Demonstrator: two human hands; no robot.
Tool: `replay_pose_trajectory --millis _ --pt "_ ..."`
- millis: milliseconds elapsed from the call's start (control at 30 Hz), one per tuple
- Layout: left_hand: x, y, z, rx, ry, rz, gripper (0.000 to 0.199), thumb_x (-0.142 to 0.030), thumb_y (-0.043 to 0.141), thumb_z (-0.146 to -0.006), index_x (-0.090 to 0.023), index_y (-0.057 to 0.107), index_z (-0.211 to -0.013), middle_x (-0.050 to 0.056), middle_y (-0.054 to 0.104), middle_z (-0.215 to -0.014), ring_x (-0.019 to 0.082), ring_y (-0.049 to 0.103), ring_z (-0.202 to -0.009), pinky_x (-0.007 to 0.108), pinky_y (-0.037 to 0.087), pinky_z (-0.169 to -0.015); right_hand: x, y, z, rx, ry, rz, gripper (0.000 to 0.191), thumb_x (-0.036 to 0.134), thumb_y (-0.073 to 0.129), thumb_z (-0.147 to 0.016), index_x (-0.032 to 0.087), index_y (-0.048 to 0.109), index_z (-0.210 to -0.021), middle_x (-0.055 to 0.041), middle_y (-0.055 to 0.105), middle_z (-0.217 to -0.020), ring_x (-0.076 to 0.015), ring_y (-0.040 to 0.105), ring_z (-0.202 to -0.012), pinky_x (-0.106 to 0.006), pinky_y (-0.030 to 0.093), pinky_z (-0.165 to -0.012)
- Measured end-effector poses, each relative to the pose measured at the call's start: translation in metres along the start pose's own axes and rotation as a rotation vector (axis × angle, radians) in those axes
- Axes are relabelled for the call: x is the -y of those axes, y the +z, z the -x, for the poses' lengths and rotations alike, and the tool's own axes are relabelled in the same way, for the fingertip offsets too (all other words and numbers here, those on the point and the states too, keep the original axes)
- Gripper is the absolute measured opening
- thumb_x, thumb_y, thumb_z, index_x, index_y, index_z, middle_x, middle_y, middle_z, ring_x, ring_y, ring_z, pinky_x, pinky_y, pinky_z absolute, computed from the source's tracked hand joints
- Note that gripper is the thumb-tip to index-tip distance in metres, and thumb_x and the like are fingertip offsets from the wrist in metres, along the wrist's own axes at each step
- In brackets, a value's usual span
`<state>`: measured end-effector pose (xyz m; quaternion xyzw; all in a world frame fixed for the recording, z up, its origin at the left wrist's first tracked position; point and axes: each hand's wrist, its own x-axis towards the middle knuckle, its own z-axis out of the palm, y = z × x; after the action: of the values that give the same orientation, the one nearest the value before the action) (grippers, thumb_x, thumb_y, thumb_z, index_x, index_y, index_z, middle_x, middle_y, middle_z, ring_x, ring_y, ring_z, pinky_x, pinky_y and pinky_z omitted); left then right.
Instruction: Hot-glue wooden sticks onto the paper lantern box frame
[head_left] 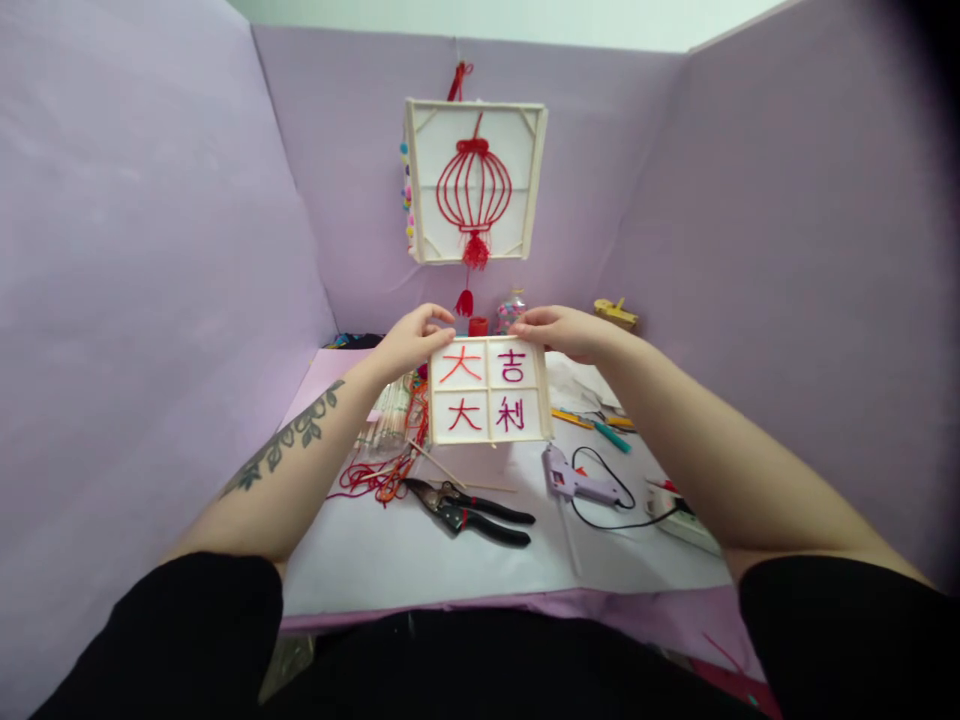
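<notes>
At the far left, below your left fingers, a tangle of red cord (364, 478) lies on the bench (352, 575). Just under those fingers, a bundle of thin sticks (388, 415) lies in clear wrapping, and orange-handled scissors (390, 484) rest nearer you, among the cord. Your left hand (411, 345) pinches the upper left corner of a white framed panel (491, 392), its index finger curled above the edge. Below and between both sets of fingers lie black-handled pruning shears (469, 512); above them hangs a white box (478, 185) bearing a red lantern design, with a red tassel (465, 303) beneath it. The panel itself is held up between your fingers, facing you, its four cells showing orange-red characters on the left and purple ones on the right. A jar (512, 308) stands beyond your right fingertips. Your right hand (562, 330) pinches the panel's upper right edge. Below those fingers lies a lilac glue gun (577, 480); farther right of them are a teal tool (612, 437) and, behind, a yellow wooden figure (615, 313).
</notes>
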<state>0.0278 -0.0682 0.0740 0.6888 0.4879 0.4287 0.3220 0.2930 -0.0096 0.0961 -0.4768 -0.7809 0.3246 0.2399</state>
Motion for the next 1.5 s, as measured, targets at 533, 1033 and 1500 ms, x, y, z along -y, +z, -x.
replay_pose_trajectory --millis 533,1033,1500 --pt "0.000 0.007 0.011 -0.125 -0.032 0.084 0.023 -0.033 0.064 -0.080 -0.019 0.056 -0.098 0.000 0.064 -0.071 0.014 0.060 -0.062 0.026 0.046 -0.061 -0.117 0.070 0.164 0.242 0.229 0.623 0.034 0.021 0.064 -0.072 0.013 0.062 -0.105 -0.0189 0.064 -0.107 -0.0336 0.061 -0.100 -0.039 0.044 -0.081" --pt "-0.008 0.014 0.020 -0.139 -0.095 0.151 0.019 -0.033 0.063 -0.081 -0.021 0.059 -0.095 0.000 0.065 -0.070 0.015 0.061 -0.059 0.025 0.043 -0.053 -0.131 0.052 0.158 0.150 0.260 0.345 0.030 0.038 0.054 -0.084 0.020 0.059 -0.108 -0.0118 0.069 -0.104 -0.0286 0.065 -0.093 -0.041 0.051 -0.083" --pt "-0.009 0.020 0.025 -0.176 -0.029 0.096 0.015 -0.031 0.062 -0.082 -0.021 0.059 -0.092 -0.001 0.063 -0.071 0.015 0.060 -0.063 0.025 0.043 -0.056 -0.026 0.089 0.184 -0.582 0.136 -0.222 0.019 0.048 0.052 -0.088 0.038 0.063 -0.098 -0.0059 0.064 -0.081 -0.0304 0.062 -0.072 -0.052 0.053 -0.066"
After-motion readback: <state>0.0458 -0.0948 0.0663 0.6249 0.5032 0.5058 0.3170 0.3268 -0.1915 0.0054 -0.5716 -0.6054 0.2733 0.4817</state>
